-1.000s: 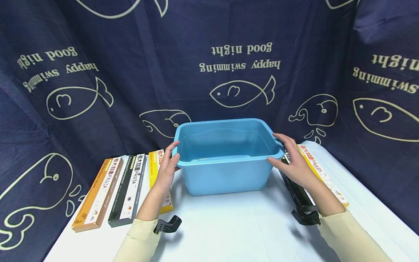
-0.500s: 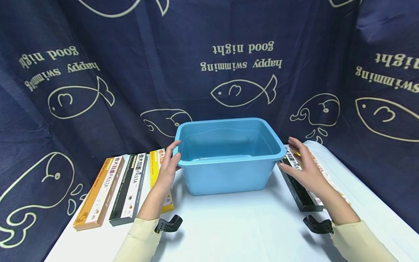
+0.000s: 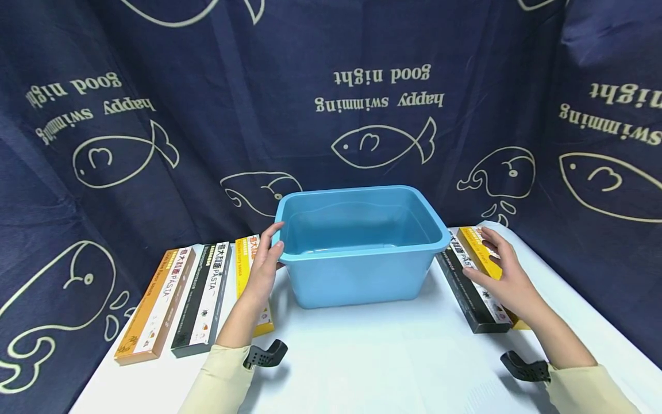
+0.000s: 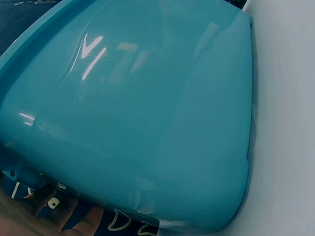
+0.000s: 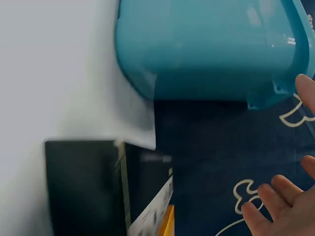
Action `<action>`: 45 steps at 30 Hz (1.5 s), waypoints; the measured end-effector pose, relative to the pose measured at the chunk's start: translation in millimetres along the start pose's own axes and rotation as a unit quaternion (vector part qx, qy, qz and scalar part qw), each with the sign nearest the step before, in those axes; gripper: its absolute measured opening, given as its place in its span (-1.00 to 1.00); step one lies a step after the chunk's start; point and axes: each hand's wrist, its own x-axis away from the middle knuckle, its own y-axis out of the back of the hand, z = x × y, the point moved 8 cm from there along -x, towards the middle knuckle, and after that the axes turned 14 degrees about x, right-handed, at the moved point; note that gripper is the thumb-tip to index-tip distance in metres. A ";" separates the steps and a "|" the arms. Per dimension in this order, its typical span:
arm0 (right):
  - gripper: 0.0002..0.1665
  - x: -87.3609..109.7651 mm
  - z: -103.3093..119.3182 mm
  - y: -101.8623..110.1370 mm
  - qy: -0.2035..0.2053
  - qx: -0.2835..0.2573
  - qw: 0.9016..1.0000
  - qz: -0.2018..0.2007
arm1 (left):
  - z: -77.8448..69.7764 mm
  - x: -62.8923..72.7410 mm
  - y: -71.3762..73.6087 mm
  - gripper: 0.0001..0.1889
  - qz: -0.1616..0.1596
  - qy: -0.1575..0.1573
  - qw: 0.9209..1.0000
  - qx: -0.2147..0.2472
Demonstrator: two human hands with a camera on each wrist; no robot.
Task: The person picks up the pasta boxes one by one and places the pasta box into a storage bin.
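A light blue plastic tub [image 3: 357, 279] stands on the white table. My left hand [image 3: 265, 261] grips its left rim, and in the left wrist view the fingers [image 4: 88, 221] curl beside the tub's end wall. To the right of the tub, my right hand [image 3: 509, 282] hangs over two pasta boxes with fingers spread and holding nothing. One is a black and white pasta box [image 3: 473, 293]; beside it lies a yellow pasta box [image 3: 476, 244], partly hidden behind the hand. In the right wrist view the right hand [image 5: 280, 201] is apart from the tub [image 5: 206, 54].
Three more pasta boxes lie on the left: an orange one [image 3: 155, 305], a black one [image 3: 203, 299] and a yellow one [image 3: 243, 259] partly behind the left forearm. A dark blue curtain [image 3: 289, 115] with fish drawings hangs behind the table [image 3: 362, 362].
My right hand has let go of the tub's right rim and moved right, over the boxes there. The left hand and the tub have stayed in place.
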 end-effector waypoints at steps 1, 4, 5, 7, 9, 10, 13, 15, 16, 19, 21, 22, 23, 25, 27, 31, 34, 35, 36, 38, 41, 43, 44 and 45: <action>0.18 1.7 -3.7 0.6 -0.004 0.006 1.000 0.000 | -0.1 -0.2 -0.3 -0.46 0.001 0.000 1.000 0.000; 0.16 6.4 -13.6 2.4 -0.013 0.013 1.000 0.004 | -0.3 -0.6 -0.5 -0.45 0.002 0.000 1.000 0.001; 0.15 7.5 -16.5 2.8 -0.016 0.013 1.000 0.006 | -0.3 -0.5 -0.5 -0.45 0.002 0.001 1.000 0.001; 0.15 9.5 -21.9 4.2 -0.021 0.012 1.000 0.007 | -0.5 -0.4 -0.2 -0.45 0.002 0.001 1.000 0.000; 0.14 11.4 -26.4 5.2 -0.025 0.005 1.000 0.009 | -0.6 -0.5 -0.1 -0.45 0.002 0.000 1.000 0.000; 0.14 12.5 -28.4 5.9 -0.024 0.004 1.000 0.008 | -0.9 -0.3 -0.2 -0.45 0.002 -0.001 1.000 0.001; 0.12 16.3 -34.6 7.3 -0.018 0.005 1.000 0.000 | -0.4 -0.8 -0.3 -0.45 0.002 -0.002 1.000 0.004; 0.12 18.8 -38.7 7.4 -0.012 0.007 1.000 -0.008 | 0.2 -0.9 -0.1 -0.45 0.002 -0.002 1.000 0.005; 0.13 19.8 -41.3 7.1 -0.011 0.010 1.000 -0.010 | 0.4 -0.9 0.0 -0.46 0.001 -0.001 1.000 0.004; 0.14 23.5 -50.1 4.7 -0.020 0.014 1.000 -0.009 | 0.9 -0.8 0.3 -0.46 -0.002 -0.002 1.000 0.003; 0.15 25.8 -56.6 3.3 -0.028 0.018 0.999 -0.007 | 0.8 -0.6 0.0 -0.46 -0.002 -0.003 1.000 0.002; 0.15 27.0 -59.5 2.6 -0.030 0.021 0.999 -0.007 | 0.9 -0.6 0.0 -0.46 -0.003 -0.004 1.000 0.003; 0.15 28.1 -62.0 2.1 -0.031 0.021 0.999 -0.008 | 1.0 -0.8 0.0 -0.46 -0.003 -0.004 1.000 0.004; 0.14 30.1 -66.0 1.7 -0.027 0.023 0.999 -0.015 | 1.0 -0.9 -0.1 -0.46 -0.003 -0.005 1.000 0.004; 0.13 32.0 -68.9 2.0 -0.021 0.024 0.999 -0.026 | 0.7 -0.9 -0.3 -0.46 -0.003 -0.005 1.000 0.004; 0.10 34.7 -74.8 2.6 -0.024 0.026 0.999 -0.035 | 0.2 -0.5 -0.6 -0.46 -0.002 -0.005 1.000 0.004; 0.09 36.6 -80.2 1.1 -0.043 0.030 0.998 -0.022 | 0.2 0.1 -0.4 -0.46 -0.001 -0.006 1.000 0.002; 0.10 37.2 -82.1 0.5 -0.051 0.032 0.998 -0.016 | 0.5 -0.2 -0.2 -0.45 -0.001 -0.007 1.000 0.001; 0.11 38.0 -84.0 -0.1 -0.057 0.033 0.998 -0.010 | 0.5 -0.2 -0.1 -0.45 -0.001 -0.008 1.000 0.001; 0.13 39.2 -87.5 -0.8 -0.068 0.039 0.997 -0.002 | 0.4 -0.3 -0.1 -0.45 -0.001 -0.009 1.000 0.001; 0.15 40.3 -92.8 -0.7 -0.075 0.046 0.996 0.000 | 0.7 -0.7 0.1 -0.45 -0.001 -0.008 1.000 0.002; 0.15 41.1 -95.8 -0.6 -0.077 0.050 0.996 0.001 | 0.2 -0.2 -0.2 -0.46 -0.003 -0.007 1.000 0.001; 0.15 41.6 -97.3 -0.8 -0.078 0.052 0.996 0.002 | 0.1 -0.2 -0.3 -0.45 -0.003 -0.006 1.000 0.001; 0.16 42.0 -98.9 -1.2 -0.081 0.056 0.995 0.004 | 0.0 -0.4 -0.4 -0.45 -0.003 -0.005 1.000 0.000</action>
